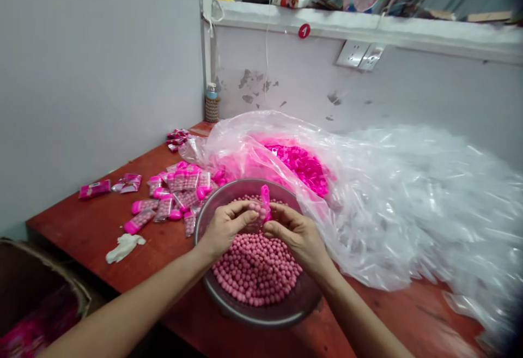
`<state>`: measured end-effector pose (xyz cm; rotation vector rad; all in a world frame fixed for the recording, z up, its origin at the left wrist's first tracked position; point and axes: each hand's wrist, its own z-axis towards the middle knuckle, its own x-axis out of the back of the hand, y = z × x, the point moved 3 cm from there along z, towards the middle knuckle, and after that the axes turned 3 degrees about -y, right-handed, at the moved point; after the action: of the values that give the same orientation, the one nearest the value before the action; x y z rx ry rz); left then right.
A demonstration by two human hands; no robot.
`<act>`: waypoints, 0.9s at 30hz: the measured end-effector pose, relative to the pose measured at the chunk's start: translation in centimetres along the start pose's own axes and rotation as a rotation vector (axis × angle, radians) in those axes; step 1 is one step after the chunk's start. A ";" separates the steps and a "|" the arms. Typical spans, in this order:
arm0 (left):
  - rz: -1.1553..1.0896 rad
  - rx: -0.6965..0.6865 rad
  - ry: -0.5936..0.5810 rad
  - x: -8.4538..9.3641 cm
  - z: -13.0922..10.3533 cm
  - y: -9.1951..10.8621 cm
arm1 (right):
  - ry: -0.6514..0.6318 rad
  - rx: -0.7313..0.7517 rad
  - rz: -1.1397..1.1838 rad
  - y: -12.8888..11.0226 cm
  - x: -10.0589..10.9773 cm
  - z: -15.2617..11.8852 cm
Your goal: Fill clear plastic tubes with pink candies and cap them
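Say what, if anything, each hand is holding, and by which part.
The left hand grips a clear container of beads by its body; the right hand pinches a bright pink cap near its lower end.

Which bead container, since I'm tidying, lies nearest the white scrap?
The lower-left bead container, its pink end beside the white scrap; all others lie farther off.

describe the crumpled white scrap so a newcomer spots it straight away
On the red table, find the bead-filled containers left of the bowl. The scrap lies just nearer the table's edge, limp and white where those are pink.
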<state>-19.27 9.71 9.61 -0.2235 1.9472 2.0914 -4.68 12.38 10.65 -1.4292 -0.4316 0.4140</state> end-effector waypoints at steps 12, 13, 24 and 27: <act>0.236 -0.055 -0.065 -0.7 -0.8 0.2 | -0.056 0.426 -0.900 -4.7 1.0 -1.0; 0.250 -0.056 -0.041 -0.5 -0.9 0.1 | -0.075 0.439 -0.947 -4.7 0.7 -0.9; 0.494 -0.156 -0.079 -0.9 -1.5 0.9 | -0.187 0.548 -1.233 -2.5 -0.2 -2.6; 0.547 -0.149 -0.072 -1.0 -1.0 0.6 | -0.198 0.534 -1.191 -2.5 0.7 -2.0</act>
<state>-18.57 8.61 10.43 0.3981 1.9691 2.5316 -3.02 10.80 13.00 -0.4438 -1.1331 -0.2994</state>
